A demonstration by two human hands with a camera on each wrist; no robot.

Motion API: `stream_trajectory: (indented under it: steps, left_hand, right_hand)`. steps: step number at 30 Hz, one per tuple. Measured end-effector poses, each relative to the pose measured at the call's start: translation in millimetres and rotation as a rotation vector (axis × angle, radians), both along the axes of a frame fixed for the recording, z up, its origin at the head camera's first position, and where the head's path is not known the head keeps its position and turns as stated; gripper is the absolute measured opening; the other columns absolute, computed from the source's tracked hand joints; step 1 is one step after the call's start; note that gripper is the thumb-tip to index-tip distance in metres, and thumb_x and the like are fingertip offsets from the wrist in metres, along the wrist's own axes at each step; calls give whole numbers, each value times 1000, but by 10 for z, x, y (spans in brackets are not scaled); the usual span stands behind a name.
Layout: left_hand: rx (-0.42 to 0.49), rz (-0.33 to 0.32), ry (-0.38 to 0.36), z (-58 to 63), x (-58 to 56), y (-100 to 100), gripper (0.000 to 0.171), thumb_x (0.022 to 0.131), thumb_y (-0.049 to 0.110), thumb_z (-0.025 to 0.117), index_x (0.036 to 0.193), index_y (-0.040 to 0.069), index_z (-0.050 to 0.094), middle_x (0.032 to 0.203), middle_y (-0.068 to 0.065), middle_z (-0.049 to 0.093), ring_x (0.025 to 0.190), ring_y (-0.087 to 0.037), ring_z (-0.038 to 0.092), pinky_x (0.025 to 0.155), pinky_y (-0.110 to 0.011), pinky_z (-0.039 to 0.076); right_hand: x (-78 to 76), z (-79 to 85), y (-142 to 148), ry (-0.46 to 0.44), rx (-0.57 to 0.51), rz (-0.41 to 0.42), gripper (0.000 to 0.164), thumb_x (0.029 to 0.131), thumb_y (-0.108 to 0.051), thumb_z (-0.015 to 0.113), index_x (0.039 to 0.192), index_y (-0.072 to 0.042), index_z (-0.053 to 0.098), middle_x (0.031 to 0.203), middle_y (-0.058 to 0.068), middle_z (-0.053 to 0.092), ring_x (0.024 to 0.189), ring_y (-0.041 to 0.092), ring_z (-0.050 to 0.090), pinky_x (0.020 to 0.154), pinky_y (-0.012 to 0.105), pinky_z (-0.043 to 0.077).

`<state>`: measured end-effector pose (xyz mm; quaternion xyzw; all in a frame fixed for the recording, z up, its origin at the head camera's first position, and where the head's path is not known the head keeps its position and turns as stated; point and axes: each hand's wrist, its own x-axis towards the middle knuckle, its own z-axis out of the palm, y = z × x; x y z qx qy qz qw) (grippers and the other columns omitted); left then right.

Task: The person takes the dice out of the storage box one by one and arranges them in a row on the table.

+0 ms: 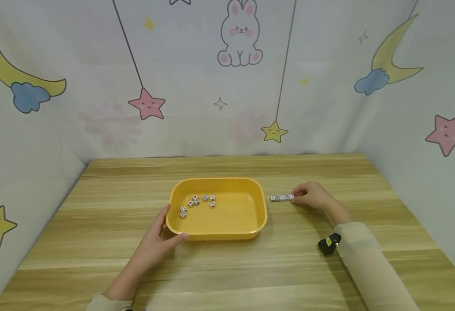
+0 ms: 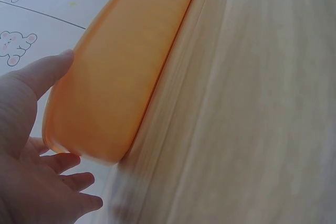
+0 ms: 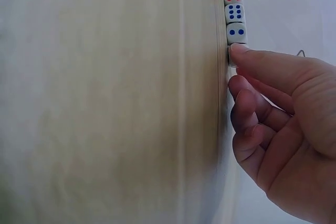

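Observation:
My left hand (image 1: 155, 244) lies at the near left corner of a yellow plastic tray (image 1: 227, 236), its thumb against the front wall and its fingers spread along the left end. Several white dice (image 1: 196, 201) with blue and red pips lie scattered in the tray's left half. To the right of the tray, more dice (image 1: 278, 198) form a straight row on the table, side by side. My right hand (image 1: 312, 195) pinches the die (image 3: 232, 56) at the row's right end between thumb and finger; the thumb covers much of it. The other fingers curl loosely beneath.
The wood-grain table (image 1: 219, 276) is bounded at the back and sides by a white cloth (image 1: 196, 129) printed with stars, moons and a rabbit. A black device (image 1: 328, 244) sits at the right sleeve's cuff.

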<state>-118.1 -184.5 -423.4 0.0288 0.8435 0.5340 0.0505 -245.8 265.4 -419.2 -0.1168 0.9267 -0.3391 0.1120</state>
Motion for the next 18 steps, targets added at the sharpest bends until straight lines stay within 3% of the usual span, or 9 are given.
stream_trajectory:
  steps: [8,12,18]
  left_hand:
    - [-4,-2,16,-15,10,-10,102,81,36,78,155,12,13,156,-16,27,144,-37,20,114,-61,13]
    - [-2,-8,28,-29,5,0,101,81,35,78,155,12,14,156,-15,28,143,-38,22,113,-62,13]
    - [-8,5,18,-29,10,-3,101,80,33,79,155,12,14,156,-14,29,143,-37,23,114,-61,13]
  right_hand:
    - [12,2,5,12,15,37,31,86,-15,73,106,7,66,81,6,65,67,13,56,59,27,48]
    - [40,101,38,20,46,42,44,86,-20,72,117,9,62,90,10,65,78,16,57,66,27,48]
    - [53,361,-31,49,14,51,51,92,-24,66,128,9,54,88,9,62,74,20,54,62,29,45]
